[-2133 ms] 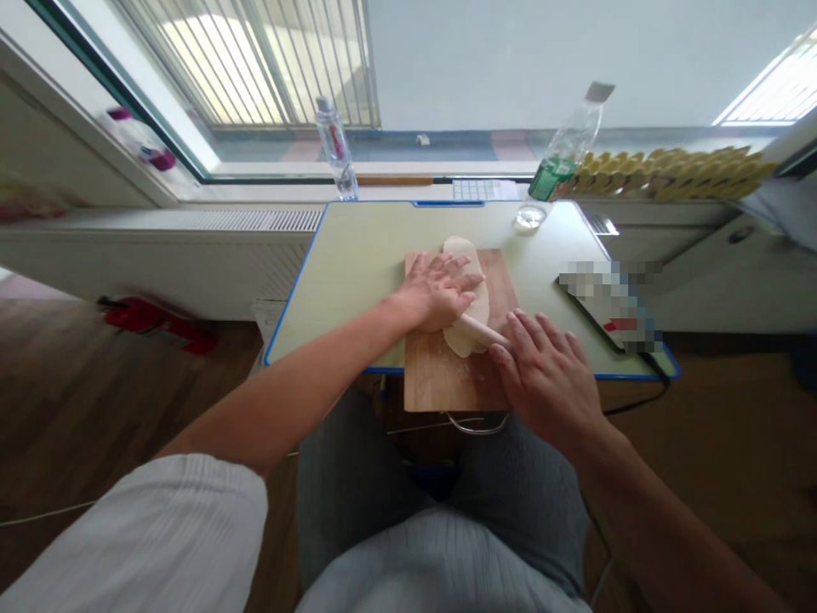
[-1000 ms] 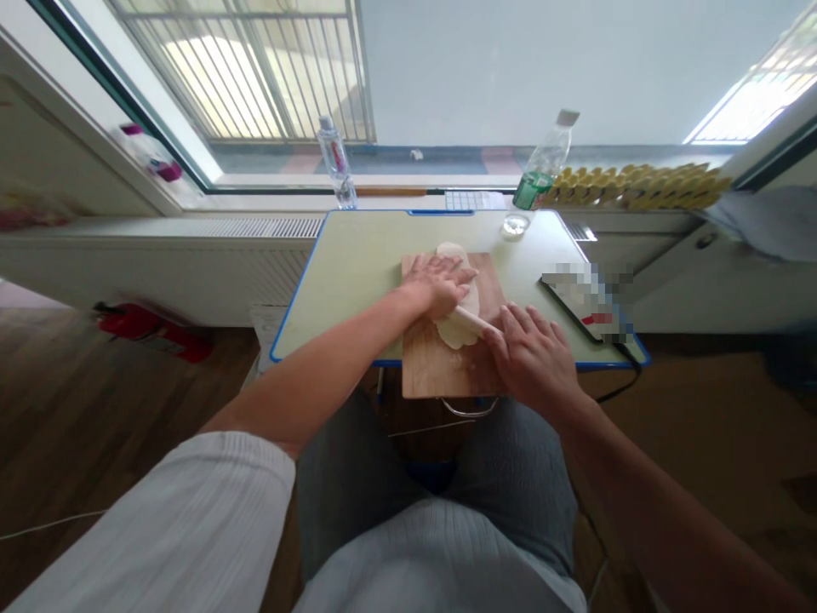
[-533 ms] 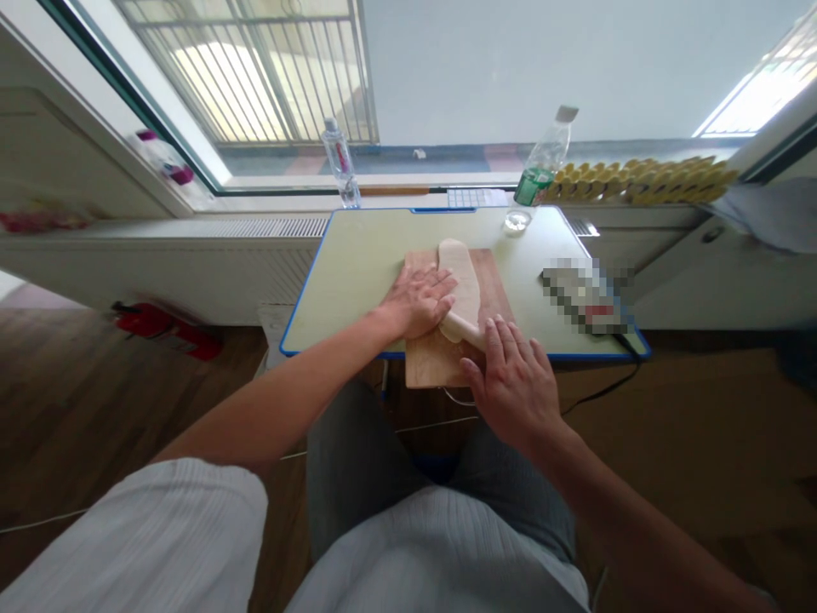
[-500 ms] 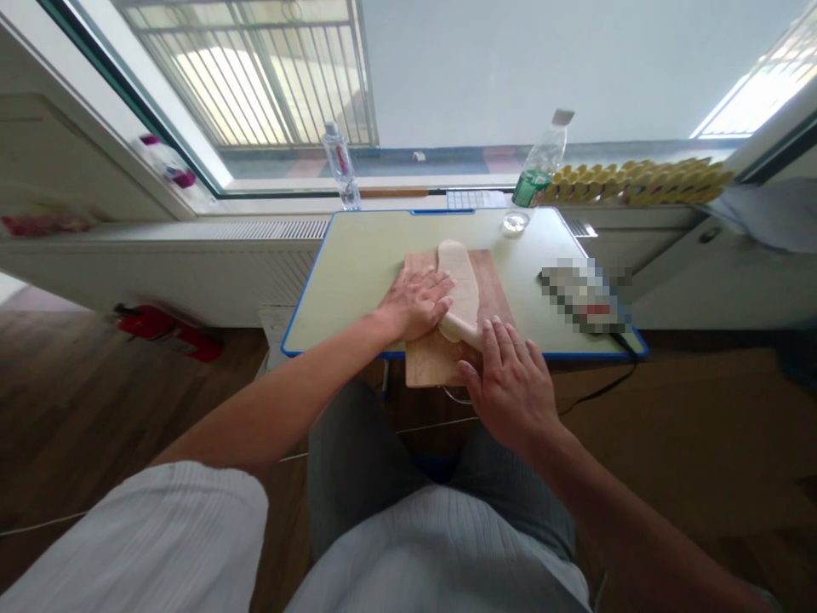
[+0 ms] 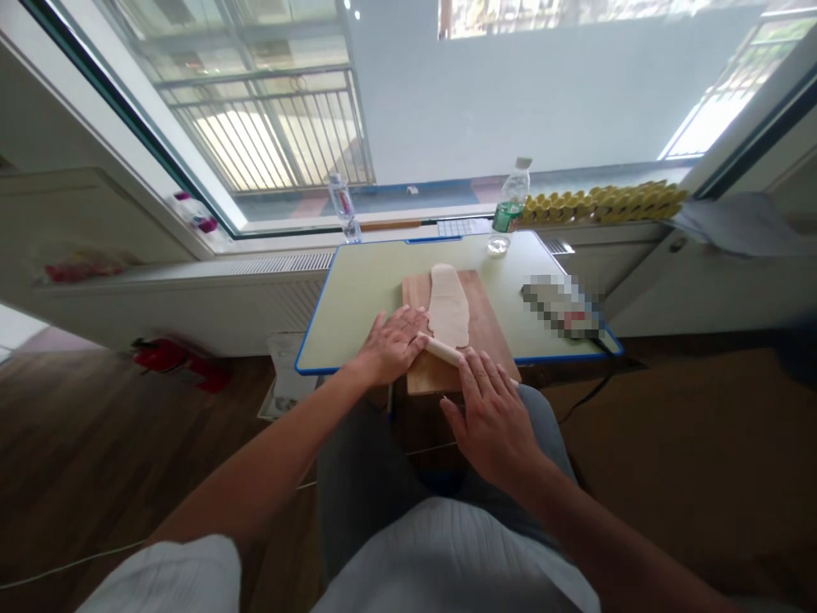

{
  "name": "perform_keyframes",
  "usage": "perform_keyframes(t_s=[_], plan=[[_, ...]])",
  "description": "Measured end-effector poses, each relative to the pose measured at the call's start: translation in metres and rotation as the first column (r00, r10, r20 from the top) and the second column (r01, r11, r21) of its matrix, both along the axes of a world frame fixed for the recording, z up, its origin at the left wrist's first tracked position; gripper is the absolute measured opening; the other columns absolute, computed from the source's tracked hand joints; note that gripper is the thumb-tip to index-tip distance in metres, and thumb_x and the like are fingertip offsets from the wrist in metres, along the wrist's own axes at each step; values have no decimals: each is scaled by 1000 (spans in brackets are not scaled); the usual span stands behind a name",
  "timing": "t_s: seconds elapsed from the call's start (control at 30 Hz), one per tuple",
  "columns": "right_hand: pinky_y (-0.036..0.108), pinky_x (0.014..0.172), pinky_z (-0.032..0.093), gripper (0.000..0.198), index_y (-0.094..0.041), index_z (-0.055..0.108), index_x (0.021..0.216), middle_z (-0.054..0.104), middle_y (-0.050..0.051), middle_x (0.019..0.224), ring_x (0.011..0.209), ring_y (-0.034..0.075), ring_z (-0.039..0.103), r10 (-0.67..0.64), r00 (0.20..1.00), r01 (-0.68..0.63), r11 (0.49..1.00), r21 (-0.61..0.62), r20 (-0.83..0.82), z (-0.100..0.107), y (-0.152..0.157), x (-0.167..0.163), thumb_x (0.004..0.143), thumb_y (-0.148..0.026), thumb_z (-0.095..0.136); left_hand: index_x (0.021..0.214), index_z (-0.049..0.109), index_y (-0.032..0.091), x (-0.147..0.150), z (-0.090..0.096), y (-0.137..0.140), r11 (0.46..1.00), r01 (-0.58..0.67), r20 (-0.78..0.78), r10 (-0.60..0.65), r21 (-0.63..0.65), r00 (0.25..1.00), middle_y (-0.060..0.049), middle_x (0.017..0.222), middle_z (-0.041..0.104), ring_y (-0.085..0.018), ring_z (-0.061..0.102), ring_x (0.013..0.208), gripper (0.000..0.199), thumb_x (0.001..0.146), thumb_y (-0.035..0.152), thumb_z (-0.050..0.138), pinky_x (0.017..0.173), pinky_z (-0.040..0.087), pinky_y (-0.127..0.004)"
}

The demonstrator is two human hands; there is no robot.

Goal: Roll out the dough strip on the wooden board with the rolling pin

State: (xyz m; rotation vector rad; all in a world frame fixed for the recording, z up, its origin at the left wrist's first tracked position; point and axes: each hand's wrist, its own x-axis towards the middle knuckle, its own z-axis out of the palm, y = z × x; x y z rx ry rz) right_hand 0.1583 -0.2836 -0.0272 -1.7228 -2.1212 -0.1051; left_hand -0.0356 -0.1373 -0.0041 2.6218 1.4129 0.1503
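A pale, flattened sheet of dough (image 5: 449,308) lies lengthwise on a wooden board (image 5: 491,315). Across the near part of the board runs a slim light rolling pin (image 5: 445,350), slanting down to the right. My left hand (image 5: 392,345) rests on the pin's left end with its fingers stretched out, just beside the dough's near edge. On the right end lies my right hand (image 5: 491,404), fingers extended flat over the pin and thumb apart. Both ends of the pin are partly hidden by my hands.
The board sits at the near edge of a pale table (image 5: 363,298) with blue trim. A bottle with a green label (image 5: 507,213) stands at the back, a blurred-out object (image 5: 562,306) lies at right with a strap. Yellow trays (image 5: 600,204) line the sill; a fire extinguisher (image 5: 179,362) lies at left.
Both hands have moved the rolling pin toward me, off the middle of the dough to its near end. More of the dough sheet shows now. The camera view has tilted up slightly.
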Motion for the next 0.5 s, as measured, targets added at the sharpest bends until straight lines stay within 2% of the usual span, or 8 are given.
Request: perform_keyframes(t_s=[0.2,0.5], plan=[[56,127,39,59,-7,54,160,56,19,165,155,36,49,-28,999,27,999,-19,-46,3,12,16,110,-38,50,174,34,29,30,-1,29,1000,2,25,-2,0,1000,-2,183,29,-27,20,171,64,112,45,28,137,13,-63],[66,129,28,55,-9,51,162,52,14,169,161,39,39,-88,996,87,994,-69,-7,1,14,21,114,-32,40,170,42,29,73,0,54,991,137,8,-137,13,991,-4,181,34,-27,25,169,61,111,39,30,136,16,-61]])
